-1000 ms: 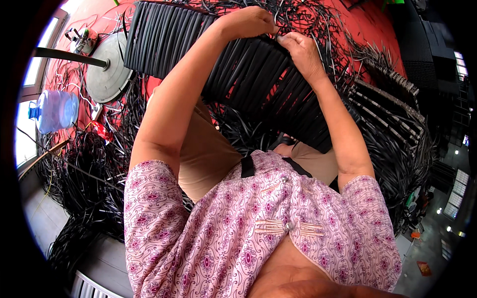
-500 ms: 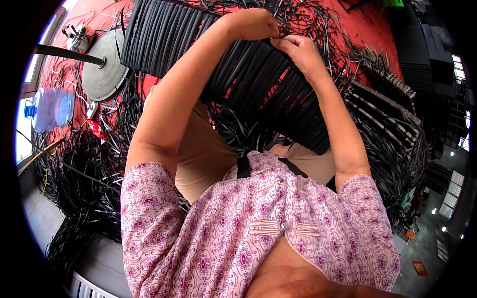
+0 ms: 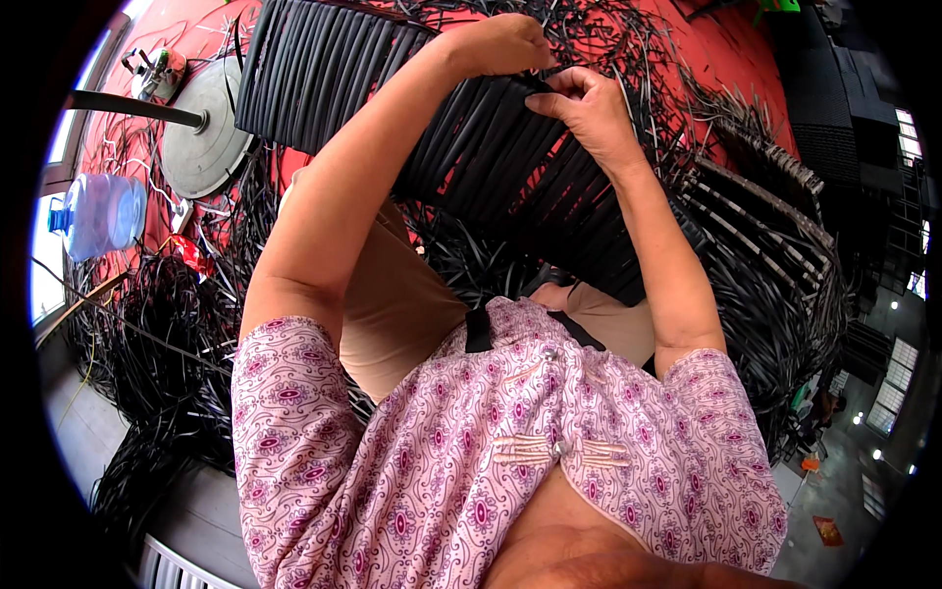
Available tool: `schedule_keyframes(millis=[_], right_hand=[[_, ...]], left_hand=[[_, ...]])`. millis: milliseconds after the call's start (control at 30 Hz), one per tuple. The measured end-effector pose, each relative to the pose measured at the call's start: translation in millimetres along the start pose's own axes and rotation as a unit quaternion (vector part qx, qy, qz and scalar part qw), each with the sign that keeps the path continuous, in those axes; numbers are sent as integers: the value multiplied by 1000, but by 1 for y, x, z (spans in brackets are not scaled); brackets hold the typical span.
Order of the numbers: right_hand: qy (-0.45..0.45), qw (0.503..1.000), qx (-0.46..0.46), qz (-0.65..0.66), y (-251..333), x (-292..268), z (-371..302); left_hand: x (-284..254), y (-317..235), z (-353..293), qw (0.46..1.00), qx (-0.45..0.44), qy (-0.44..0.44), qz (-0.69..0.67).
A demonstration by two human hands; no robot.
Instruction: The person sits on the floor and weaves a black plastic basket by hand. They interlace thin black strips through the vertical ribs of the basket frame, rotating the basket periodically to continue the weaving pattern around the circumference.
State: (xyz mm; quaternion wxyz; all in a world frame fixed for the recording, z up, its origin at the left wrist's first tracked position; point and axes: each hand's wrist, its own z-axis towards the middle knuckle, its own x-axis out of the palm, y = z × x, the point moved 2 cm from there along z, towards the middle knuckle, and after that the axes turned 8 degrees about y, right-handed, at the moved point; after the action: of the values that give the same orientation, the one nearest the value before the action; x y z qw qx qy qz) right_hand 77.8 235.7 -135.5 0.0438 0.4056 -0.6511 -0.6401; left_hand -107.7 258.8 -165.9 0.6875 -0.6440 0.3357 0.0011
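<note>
**Long panel of flat, parallel black strips (image 3: 491, 147) mostly filled, with gaps toward its right**

The panel slants across in front of the person's beige trousers (image 3: 392, 319), running from upper left to lower right. Both hands are at its far edge, near the middle of its length. The left hand (image 3: 505, 46) is bent over that edge with its fingers curled; the fingertips are too small and dark to tell whether they pinch anything. The right hand (image 3: 594, 108) is just beside it, touching or nearly touching the edge. Its thumb and forefinger look slightly apart, though whether a strip lies between them cannot be told.

As far as can be judged, most of the panel already carries strips. They sit close together at the left end, while red shows through narrow gaps right of the middle. Whether those gaps count as unfinished is unclear, and the left forearm hides part of the surface.

Plenty of material lies unused: loose, thin black strips (image 3: 633, 39) are scattered over the smooth red floor covering (image 3: 760, 79) beyond the hands, and a thick, tangled black heap (image 3: 177, 344) lies at the left, near a clear bluish plastic water bottle (image 3: 108, 216).
</note>
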Motion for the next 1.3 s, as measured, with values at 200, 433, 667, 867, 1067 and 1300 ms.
schedule_keyframes(millis=[200,433,667,867,1067,1300], right_hand=[[95,991,34,92,-5,-9,14],[158,980,72,97,-1,-15,24],[93,994,56,-20,7,-5,19],[24,985,2,-170,22,-1,10],[-46,933,-172,-314,18,1,2],[-85,887,-270,-365,9,4,-6]], left_hand=[[2,-17,0,996,3,-4,94],[5,-16,2,997,-34,-22,62],[10,-4,6,994,-28,-75,68],[9,-10,0,985,3,-100,141],[7,-16,-3,992,34,-69,98],[3,-28,-7,995,60,-19,80]])
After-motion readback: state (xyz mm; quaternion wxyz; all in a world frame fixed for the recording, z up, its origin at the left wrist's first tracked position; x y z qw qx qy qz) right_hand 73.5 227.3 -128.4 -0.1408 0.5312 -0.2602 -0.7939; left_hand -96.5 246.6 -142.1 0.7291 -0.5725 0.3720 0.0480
